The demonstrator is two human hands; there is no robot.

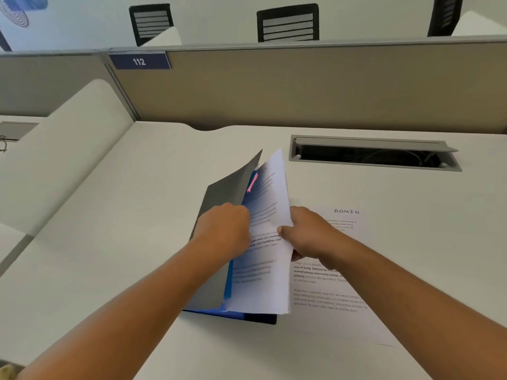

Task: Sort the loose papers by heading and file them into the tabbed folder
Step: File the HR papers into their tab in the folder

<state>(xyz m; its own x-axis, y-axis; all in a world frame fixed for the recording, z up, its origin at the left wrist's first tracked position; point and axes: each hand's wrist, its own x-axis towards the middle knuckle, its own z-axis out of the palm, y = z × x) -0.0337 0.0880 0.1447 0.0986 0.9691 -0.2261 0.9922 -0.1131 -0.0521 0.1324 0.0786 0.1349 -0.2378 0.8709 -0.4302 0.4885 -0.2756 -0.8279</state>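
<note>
Blue tabbed folder [248,315] mid-desk, grey cover [225,193] lifted. Left hand [225,226] curls round cover edge, holding gap open below pink tab [252,182]. Right hand [304,231] pinches printed sheet [271,215] by right edge, sheet partly inside.

Best: match heading to tab, slide sheet square toward spine, gap held wide.

ADMIN sheet [329,292] lies flat on desk [137,215], just right of folder.

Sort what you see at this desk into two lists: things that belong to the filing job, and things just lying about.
Filing job: folder, gripped by the left hand; pink tab inside it; loose sheet, pinched by the right hand; ADMIN sheet flat on the desk.
Just there: cable slot, number sign, chairs.
</note>
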